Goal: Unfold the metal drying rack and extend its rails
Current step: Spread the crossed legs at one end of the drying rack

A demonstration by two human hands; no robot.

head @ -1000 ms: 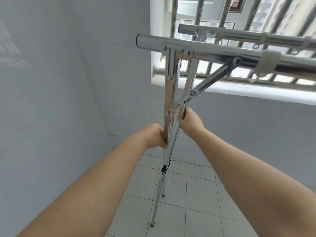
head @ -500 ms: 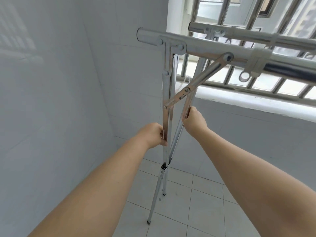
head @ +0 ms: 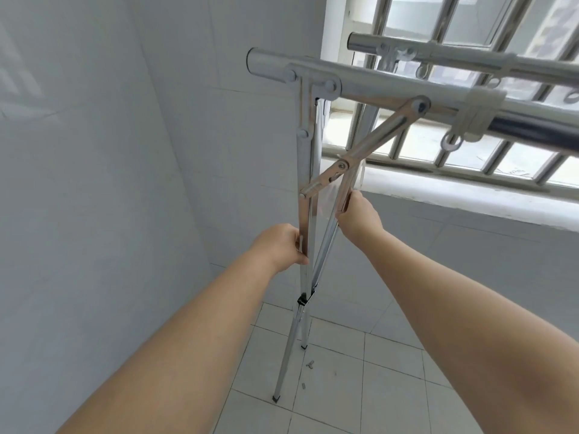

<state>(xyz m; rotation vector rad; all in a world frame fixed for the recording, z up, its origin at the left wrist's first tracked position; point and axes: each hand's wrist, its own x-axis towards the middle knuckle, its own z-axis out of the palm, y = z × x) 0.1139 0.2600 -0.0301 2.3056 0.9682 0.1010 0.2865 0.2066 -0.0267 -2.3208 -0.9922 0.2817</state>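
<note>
The metal drying rack (head: 308,158) stands before me on two crossed legs pinned at a black pivot (head: 302,299). My left hand (head: 282,245) grips the near, upright leg (head: 304,214). My right hand (head: 357,214) grips the second, slanted leg (head: 326,252) a little higher. A hinged diagonal brace (head: 369,148) runs from the upright leg to the near top rail (head: 407,89). A second rail (head: 470,57) lies behind it. Grey clips with rings (head: 476,117) hang on the rails.
A white tiled wall (head: 125,183) stands close on the left. A barred window (head: 470,142) with a ledge lies behind the rack. Small metal bits (head: 310,364) lie on the tiled floor near the leg feet (head: 276,397).
The two legs have spread further apart at hand height and at the feet. My right hand has moved up and to the right with its leg, and the brace stands steeper.
</note>
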